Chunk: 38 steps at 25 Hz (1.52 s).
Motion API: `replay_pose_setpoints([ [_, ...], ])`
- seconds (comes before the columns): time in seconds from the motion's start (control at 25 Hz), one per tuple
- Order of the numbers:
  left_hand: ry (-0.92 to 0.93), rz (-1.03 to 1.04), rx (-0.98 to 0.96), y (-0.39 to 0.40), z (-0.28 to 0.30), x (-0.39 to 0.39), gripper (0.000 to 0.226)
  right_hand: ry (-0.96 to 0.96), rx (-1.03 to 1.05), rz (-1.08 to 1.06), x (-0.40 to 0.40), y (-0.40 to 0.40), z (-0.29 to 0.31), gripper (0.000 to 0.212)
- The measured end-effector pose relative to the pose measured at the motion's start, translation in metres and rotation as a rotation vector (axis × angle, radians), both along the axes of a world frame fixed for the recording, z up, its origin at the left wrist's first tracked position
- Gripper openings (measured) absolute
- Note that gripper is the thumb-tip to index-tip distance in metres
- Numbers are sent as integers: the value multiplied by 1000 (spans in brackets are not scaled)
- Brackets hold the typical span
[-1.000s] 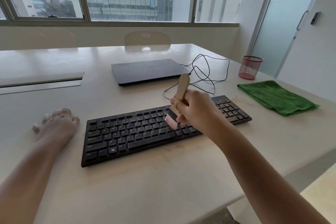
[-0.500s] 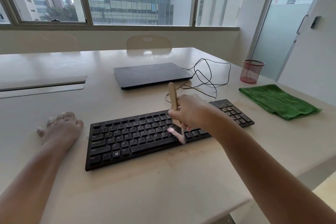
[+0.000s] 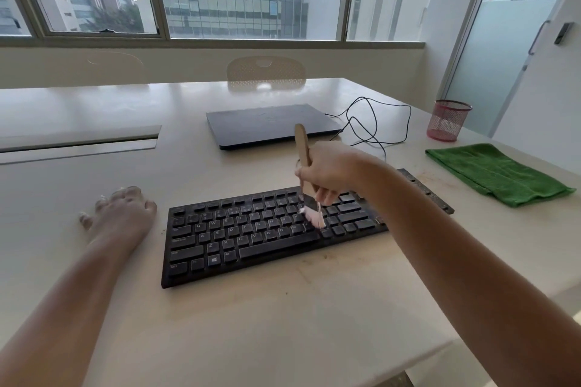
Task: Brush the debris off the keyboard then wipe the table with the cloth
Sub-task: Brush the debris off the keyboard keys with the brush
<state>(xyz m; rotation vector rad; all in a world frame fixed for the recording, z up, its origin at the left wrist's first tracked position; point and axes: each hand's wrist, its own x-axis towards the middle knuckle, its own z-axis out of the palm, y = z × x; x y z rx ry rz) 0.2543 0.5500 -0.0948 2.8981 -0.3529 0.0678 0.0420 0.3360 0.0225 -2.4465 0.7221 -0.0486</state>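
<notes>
White table (image 3: 283, 324): my right hand (image 3: 330, 171) clamps the brush (image 3: 304, 151), bristles on the keyboard (image 3: 251, 239); cloth (image 3: 500, 176) lies right; left hand (image 3: 122, 214) flat.

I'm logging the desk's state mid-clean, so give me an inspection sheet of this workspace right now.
Surface: pale table, brownish smears and specks in front of and to the right of the keyboard.
Job's things: black keyboard lies flat; brush has its pale bristles on the keys; folded green cloth lies untouched at the right.
Clutter: closed laptop; red mesh cup.
Hands: right hand grips the brush handle; left hand rests on the table left of the keyboard, holding nothing.
Cables: black cable loops loosely beside the laptop.
Surroundings: windows, chair behind the table, frosted glass door at right.
</notes>
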Motion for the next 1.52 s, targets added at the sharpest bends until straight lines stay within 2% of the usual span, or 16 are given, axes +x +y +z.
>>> replay_pose_setpoints([
  [0.12, -1, -5, 0, 1, 1, 0, 38, -119, -24, 12, 9, 1, 2, 34],
  [0.32, 3, 0, -4, -1, 1, 0, 39, 59, 30, -6, 3, -2, 1, 30],
  [0.48, -1, -10, 6, 1, 0, 3, 39, -135, -59, 49, 4, 5, 3, 32],
  [0.68, -6, -10, 2, 0, -1, 5, 40, 183, -86, 174, -20, 11, 1, 24],
  [0.72, -7, -8, 2, 0, -1, 5, 40, 159, -98, 159, -19, 9, 3, 24],
  [0.8, -3, -8, 5, 1, -1, 4, 40, -53, -38, 119, -11, 3, 1, 23],
  [0.88, -3, -11, -2, 2, -1, 4, 40, -262, 167, 146, -4, 7, -9, 14],
  [0.92, -3, -10, -4, 2, -1, 4, 40, -315, 278, 183, -1, 8, -18, 8],
  [1.0, -1, -13, -8, 1, 0, 3, 41, -336, 353, 199, -4, 7, -29, 4],
  [1.08, 7, -13, -16, 0, 0, 3, 40, -253, 181, 146, -14, -1, -27, 12],
  [1.16, 7, -6, -22, 0, -1, 3, 40, -160, -191, 83, -22, -2, -18, 18],
  [1.2, 4, -4, -21, 0, -1, 4, 41, -183, -237, 87, -22, 5, -16, 19],
  [1.32, -5, -6, -19, 1, -1, 3, 43, -279, -29, 238, -16, 37, -21, 22],
  [1.44, -4, -7, -24, -1, 0, 1, 44, -165, 11, 158, -12, 25, -22, 31],
  [1.52, -1, -7, -25, -1, -1, 2, 44, -180, 67, 95, -15, 16, -14, 25],
])
